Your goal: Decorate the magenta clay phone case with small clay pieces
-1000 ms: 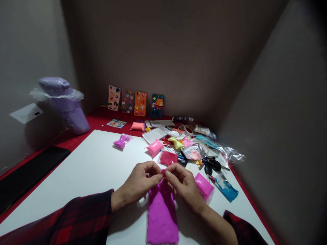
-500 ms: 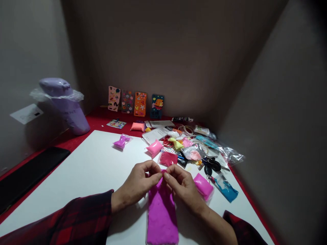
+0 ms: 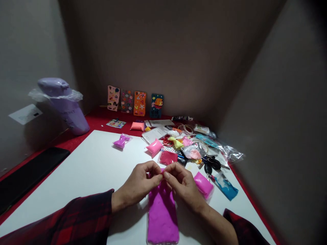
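Note:
A phone case (image 3: 162, 217) covered in magenta clay lies lengthwise on the white board, its far end partly hidden by my fingers. Over that end, my left hand (image 3: 140, 180) and my right hand (image 3: 184, 185) meet with thumbs and forefingers pinched. A tiny red bit of clay (image 3: 162, 173) shows between the fingertips, held by both hands. Just beyond them is a packet of red clay (image 3: 168, 158). Beside my right wrist rests a packet of magenta clay (image 3: 203, 184).
Clay packets, including a pink one (image 3: 154, 147) and a blue one (image 3: 226, 187), crowd the board's right side with black-handled scissors (image 3: 212, 164). Decorated phone cases (image 3: 140, 103) lean on the back wall. A purple bottle (image 3: 67, 109) stands at left, behind a black slab (image 3: 33, 173).
Both hands keep nearly the same place, with a slight shift of the fingers. The red bit shows more clearly between the fingertips now. The phone case stays put.

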### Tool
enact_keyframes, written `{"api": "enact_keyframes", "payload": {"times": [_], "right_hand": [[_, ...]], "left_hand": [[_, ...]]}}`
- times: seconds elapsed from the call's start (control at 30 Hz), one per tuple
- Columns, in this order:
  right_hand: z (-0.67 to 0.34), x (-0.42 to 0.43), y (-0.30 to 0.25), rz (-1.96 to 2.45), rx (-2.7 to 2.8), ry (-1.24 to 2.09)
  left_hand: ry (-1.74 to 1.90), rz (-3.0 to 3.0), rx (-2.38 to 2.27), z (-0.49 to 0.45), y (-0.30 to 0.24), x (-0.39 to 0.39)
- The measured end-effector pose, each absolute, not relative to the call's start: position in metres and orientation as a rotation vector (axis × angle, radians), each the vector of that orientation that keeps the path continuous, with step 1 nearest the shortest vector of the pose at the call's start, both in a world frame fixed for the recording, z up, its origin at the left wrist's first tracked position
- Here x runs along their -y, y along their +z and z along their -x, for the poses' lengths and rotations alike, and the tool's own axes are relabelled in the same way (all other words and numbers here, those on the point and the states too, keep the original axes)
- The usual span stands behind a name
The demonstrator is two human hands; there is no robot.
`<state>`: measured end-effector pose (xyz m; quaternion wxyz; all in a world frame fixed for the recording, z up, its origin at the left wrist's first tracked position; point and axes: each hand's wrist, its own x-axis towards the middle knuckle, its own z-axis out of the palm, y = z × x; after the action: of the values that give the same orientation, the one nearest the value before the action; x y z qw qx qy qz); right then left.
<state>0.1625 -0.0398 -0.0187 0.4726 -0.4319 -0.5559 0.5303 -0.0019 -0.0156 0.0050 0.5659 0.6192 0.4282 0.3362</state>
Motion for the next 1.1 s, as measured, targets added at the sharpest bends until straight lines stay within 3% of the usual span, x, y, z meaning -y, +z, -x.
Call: {"api": "enact_keyframes", "payload": {"times": [1.1], "right_hand": [[-0.1622, 0.0374, -0.0184, 1.080, 1.253, 1.359]], "left_hand": [[0.926, -1.579, -0.993, 0.0035, 0.0064, 0.0171]]}}
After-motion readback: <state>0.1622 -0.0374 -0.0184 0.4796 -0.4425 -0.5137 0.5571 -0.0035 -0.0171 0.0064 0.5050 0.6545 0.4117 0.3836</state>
